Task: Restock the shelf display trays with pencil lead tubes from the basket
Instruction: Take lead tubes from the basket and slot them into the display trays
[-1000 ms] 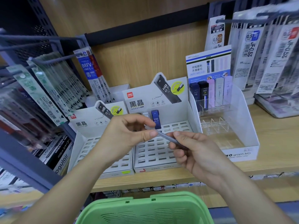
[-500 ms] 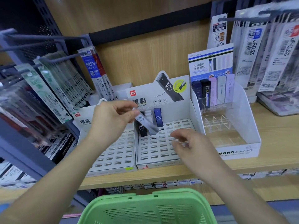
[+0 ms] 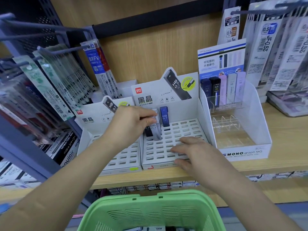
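Note:
My left hand pinches the top of a grey HB 0.7 lead tube, which stands upright over a slot at the back left of the middle white slotted tray. A black tube stands just left of it and a blue tube just right. My right hand rests with straight fingers on the tray's front right slots and holds nothing. A second slotted tray sits to the left. The green basket is below, with tubes barely visible at its bottom.
A white MONO display box with clear dividers and several tubes at its back stands to the right. Hanging refill packs crowd the left hooks and the upper right. The wooden shelf edge runs under the trays.
My left hand has carried the grey tube away from my right hand and lowered it upright into the middle tray's back row. My right hand has let go and dropped onto the tray's front.

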### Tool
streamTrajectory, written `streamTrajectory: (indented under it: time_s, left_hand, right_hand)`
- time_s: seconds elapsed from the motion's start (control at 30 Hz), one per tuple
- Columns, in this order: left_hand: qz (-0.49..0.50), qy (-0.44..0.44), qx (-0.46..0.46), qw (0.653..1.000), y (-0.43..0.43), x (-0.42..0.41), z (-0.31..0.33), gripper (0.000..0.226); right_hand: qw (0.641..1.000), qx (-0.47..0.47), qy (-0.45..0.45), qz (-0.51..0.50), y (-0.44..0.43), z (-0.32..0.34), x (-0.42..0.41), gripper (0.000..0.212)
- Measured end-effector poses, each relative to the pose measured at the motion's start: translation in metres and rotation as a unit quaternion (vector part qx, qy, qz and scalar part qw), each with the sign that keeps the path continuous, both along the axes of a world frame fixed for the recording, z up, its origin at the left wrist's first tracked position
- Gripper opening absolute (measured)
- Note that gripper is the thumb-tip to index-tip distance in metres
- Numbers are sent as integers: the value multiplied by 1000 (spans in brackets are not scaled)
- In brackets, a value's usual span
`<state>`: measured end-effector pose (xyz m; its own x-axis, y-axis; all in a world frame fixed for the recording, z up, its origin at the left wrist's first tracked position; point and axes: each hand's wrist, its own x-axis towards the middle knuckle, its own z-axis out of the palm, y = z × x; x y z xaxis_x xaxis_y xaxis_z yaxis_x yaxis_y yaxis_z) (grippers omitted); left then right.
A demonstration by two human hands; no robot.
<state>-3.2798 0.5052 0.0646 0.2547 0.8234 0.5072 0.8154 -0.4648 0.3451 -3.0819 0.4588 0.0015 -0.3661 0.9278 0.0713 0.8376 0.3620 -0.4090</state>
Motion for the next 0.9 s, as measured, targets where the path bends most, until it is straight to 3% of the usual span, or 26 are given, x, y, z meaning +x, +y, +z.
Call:
streamTrajectory:
  time_s: [0.33, 0.5, 0.63, 0.77, 0.9]
  left_hand:
    - [-21, 74, 30, 997, 9, 4, -16, 14]
    - [9, 0, 57, 998, 13, 2, -29, 15]
    - [11, 0, 82, 997, 13, 4, -28, 5]
    - [13, -4, 94, 995, -8, -5, -25, 13]
    - [-34, 27, 10, 999, -54, -31, -43, 18]
  right_hand:
    - [1000, 5, 0, -4, 2, -3, 2, 44]
    - [1000, 1, 12, -7, 4, -4, 2, 43]
    - [1000, 4, 16, -1, 2, -4, 3, 42]
    - [998, 31, 59, -15, 0, 0, 7, 40]
    - [986, 110, 127, -16, -12, 7, -2, 25]
